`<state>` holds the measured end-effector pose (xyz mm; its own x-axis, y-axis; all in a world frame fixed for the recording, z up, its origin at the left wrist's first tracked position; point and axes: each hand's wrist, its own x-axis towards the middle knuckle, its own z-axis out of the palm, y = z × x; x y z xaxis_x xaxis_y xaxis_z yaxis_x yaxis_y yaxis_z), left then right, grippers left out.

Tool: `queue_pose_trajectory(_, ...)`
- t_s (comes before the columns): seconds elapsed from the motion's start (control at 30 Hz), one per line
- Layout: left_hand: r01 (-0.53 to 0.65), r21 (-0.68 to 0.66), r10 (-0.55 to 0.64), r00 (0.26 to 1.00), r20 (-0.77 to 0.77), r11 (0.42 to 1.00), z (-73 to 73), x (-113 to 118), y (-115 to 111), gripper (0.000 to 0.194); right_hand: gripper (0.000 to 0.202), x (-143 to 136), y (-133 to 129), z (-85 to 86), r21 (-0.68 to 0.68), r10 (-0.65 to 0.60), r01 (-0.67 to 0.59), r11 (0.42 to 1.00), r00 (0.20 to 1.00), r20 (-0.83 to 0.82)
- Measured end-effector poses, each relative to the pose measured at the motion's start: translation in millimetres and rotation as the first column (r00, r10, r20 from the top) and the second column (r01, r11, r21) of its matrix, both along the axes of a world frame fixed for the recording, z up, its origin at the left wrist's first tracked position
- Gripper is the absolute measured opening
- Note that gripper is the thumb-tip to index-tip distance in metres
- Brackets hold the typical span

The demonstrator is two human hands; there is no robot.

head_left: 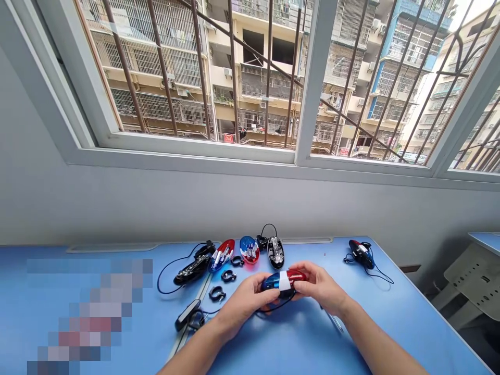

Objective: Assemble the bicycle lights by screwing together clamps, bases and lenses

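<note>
Between my two hands is an oval bike siren light (pixel 284 280) with a blue end, a white middle band and a red end. My left hand (pixel 253 294) grips the blue end. Around the red end close the fingers of my right hand (pixel 318 284). A black cable runs from under the light toward a small black unit (pixel 188 315) on the left. Behind my hands lie two red and blue shells (pixel 249 250) with batteries on them and an open black base (pixel 276 252). Black ring clamps (pixel 217 294) sit left of my left hand.
A black housing with a cable (pixel 192 271) lies at the back left. Another red and blue siren light (pixel 361 254) rests near the right edge of the blue table (pixel 390 323). A thin metal tool (pixel 332 319) lies by my right wrist. A barred window is ahead.
</note>
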<state>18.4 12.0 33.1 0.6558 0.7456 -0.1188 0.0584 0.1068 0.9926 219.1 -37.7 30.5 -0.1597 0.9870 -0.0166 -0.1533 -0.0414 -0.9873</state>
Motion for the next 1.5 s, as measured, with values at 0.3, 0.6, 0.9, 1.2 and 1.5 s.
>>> queue_pose_trajectory(0.3,0.033,0.057,-0.035,0.999,0.026,0.998,-12.9,2,6,0.042,0.057,2,-2,-9.5,0.057,0.056,-0.089,0.994,0.902,0.428)
queue_pose_trajectory(0.6,0.121,0.092,-0.126,0.991,0.045,0.988,-26.9,-1,15,0.054,0.047,-5,-6,3.8,0.099,-0.01,-0.058,0.993,0.811,0.585)
queue_pose_trajectory(0.9,0.133,0.124,-0.139,0.989,0.043,0.983,-29.1,0,16,0.051,0.047,-5,-4,-1.0,0.094,-0.006,-0.059,0.994,0.816,0.577)
queue_pose_trajectory(1.2,0.161,0.154,-0.167,0.986,0.024,0.975,-28.0,-1,17,0.046,0.044,-2,-4,-0.8,0.082,0.009,-0.072,0.994,0.802,0.597)
queue_pose_trajectory(1.5,0.167,0.145,-0.17,0.985,0.013,0.975,-21.7,1,13,0.045,0.04,4,-5,0.7,0.055,0.077,-0.13,0.99,0.827,0.557)
